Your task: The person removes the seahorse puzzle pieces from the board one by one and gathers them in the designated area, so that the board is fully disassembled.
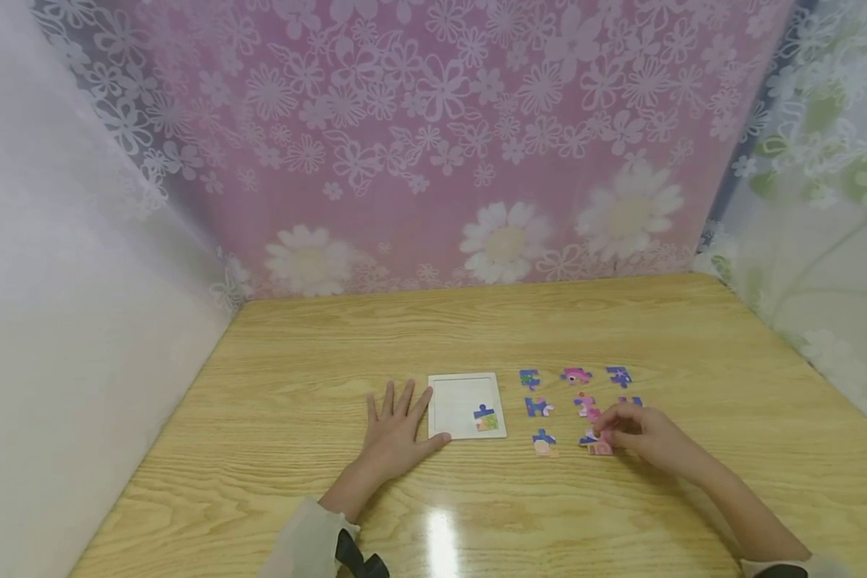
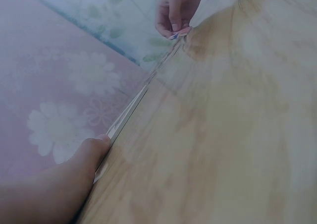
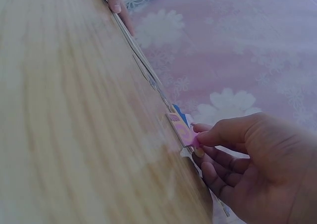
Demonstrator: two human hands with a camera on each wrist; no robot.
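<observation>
My left hand (image 1: 393, 437) lies on the table with its fingers spread, the index fingertip and thumb touching the left side of a white square puzzle tray (image 1: 451, 409). One blue, yellow and green puzzle piece (image 1: 486, 418) sits in the tray's lower right corner. Between thumb and fingers, my right hand (image 1: 643, 437) pinches a pink and blue puzzle piece (image 3: 183, 127), tilted up in the right wrist view. In the head view this piece (image 1: 598, 443) is at the lower part of the loose group. In the left wrist view the thumb (image 2: 96, 147) presses the tray's edge.
Several loose puzzle pieces lie in rows right of the tray, among them a blue-green one (image 1: 530, 378), a pink one (image 1: 576, 376), a blue one (image 1: 619, 376) and a beige-blue one (image 1: 544, 443). Floral curtains (image 1: 433, 144) surround the wooden table (image 1: 318, 345) at the back and sides.
</observation>
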